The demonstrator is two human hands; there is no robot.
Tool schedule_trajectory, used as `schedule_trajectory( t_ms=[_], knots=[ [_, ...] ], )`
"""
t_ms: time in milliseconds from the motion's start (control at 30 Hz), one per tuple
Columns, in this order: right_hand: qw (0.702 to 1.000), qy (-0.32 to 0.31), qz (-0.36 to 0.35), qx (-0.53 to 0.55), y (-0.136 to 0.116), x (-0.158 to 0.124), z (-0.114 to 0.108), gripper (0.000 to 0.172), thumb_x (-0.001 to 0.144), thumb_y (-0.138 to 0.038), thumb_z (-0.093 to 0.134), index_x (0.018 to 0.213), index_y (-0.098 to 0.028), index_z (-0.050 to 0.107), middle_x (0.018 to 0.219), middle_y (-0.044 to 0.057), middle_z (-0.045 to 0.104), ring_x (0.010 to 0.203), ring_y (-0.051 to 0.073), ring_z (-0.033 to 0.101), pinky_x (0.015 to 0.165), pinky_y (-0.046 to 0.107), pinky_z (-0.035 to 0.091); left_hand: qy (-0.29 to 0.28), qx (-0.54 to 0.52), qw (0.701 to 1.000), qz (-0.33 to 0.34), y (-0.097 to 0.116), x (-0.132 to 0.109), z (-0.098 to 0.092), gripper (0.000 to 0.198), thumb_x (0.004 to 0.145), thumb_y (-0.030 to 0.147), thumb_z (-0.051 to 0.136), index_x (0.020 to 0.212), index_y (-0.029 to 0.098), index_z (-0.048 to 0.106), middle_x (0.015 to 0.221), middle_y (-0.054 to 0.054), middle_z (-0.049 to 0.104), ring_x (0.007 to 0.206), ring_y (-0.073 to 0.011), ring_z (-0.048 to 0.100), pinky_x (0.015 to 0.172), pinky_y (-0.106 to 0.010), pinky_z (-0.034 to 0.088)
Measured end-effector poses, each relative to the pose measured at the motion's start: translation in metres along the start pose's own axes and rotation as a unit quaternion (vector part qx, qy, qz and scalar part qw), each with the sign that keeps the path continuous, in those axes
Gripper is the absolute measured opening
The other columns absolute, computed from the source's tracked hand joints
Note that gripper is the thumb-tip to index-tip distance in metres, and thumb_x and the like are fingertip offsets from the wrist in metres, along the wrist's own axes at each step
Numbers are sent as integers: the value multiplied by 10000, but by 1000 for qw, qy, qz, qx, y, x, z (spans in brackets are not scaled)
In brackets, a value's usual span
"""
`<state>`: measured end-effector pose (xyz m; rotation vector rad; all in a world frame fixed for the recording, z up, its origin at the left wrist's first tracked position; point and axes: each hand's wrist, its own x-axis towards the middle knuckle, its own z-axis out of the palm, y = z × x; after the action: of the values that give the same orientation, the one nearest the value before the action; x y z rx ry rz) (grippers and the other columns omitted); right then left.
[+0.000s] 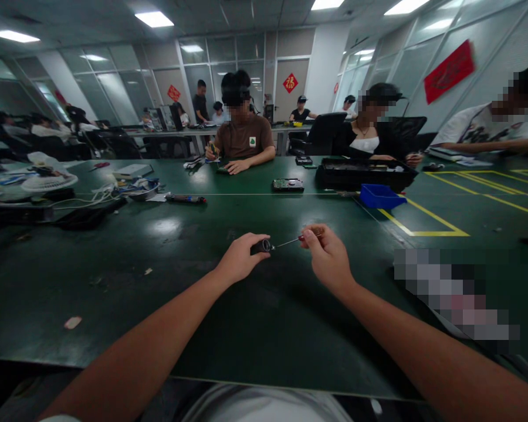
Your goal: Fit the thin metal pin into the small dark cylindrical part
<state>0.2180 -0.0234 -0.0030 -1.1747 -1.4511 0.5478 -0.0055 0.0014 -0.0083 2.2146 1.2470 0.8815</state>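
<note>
My left hand [241, 257] is closed around a short black cylindrical part [260, 246], its round open end facing right. A small shiny metal piece [272, 248] shows at that end. In my right hand [328, 258] is a screwdriver [301, 238], gripped by its dark reddish handle. Its thin shaft points left, and the tip meets or nearly meets the metal piece; I cannot tell which. Both hands are held just above the green table [255, 334]. Fingers hide most of the black part.
Beyond my hands lie a hard drive [288, 185], a black-and-red pen-like tool [187, 199] and a blue bin [382, 196] before a long black tray [365, 173]. Cables [101, 196] and a white fan-like part [48, 180] clutter the left. A person [246, 138] works opposite.
</note>
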Motion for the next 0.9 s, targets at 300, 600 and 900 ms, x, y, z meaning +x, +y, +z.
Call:
schedule_trajectory(
  t_ms=[300, 600, 900],
  knots=[
    [1000, 14, 4, -6, -3, 2, -3, 247, 956, -442, 524, 930, -215, 618, 807, 41, 666, 757, 213, 642, 713, 374, 492, 61, -131, 988, -57, -2, 4, 2, 404, 884, 267, 649, 1283, 225, 607, 1222, -84, 663, 1112, -240, 619, 998, -397, 454],
    [1000, 20, 0, 5, -5, 3, -4, 242, 955, -433, 529, 940, -210, 621, 814, 43, 660, 770, 214, 642, 729, 379, 491, 30, -140, 985, -94, 9, 1, -11, 295, 914, 479, 572, 1009, 202, 606, 812, -14, 621, 716, -176, 580, 681, -318, 446],
    [1000, 22, 3, 14, 0, 4, -2, 235, 957, -433, 534, 939, -216, 621, 821, 43, 664, 765, 215, 641, 729, 381, 490, -171, 156, 970, 73, 21, -7, 5, 342, 933, 430, 585, 1187, 217, 672, 1098, -80, 673, 995, -256, 636, 822, -369, 481]
  ],
)
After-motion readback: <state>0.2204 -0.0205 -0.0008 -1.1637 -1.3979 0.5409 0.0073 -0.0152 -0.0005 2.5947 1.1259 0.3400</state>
